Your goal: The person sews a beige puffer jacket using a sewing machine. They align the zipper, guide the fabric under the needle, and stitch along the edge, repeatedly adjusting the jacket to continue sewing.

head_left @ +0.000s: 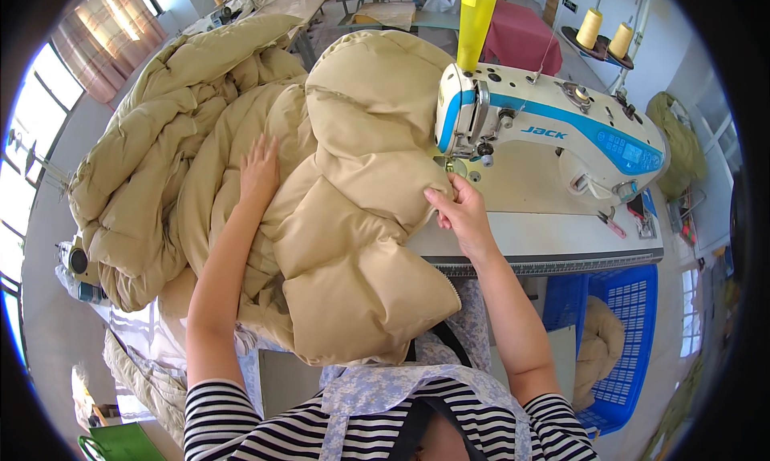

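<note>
A tan quilted puffer garment (353, 252) lies bunched over the sewing table, with a large pile of the same padded fabric (144, 188) at the left. My left hand (259, 172) rests on the padded fabric with its fingers extended. My right hand (457, 208) pinches the garment's right edge just in front of the needle area of a white and blue sewing machine (545, 116). The edge under the presser foot is partly hidden. A yellow holder (473, 28) stands upright on the machine head.
Thread cones (589, 30) stand behind the machine. Small snips (611, 224) lie at the tabletop's right. A blue plastic basket (634, 333) holding tan fabric sits below the table at the right. Other worktables (385, 14), a maroon cloth (517, 36) and windows are behind and to the left.
</note>
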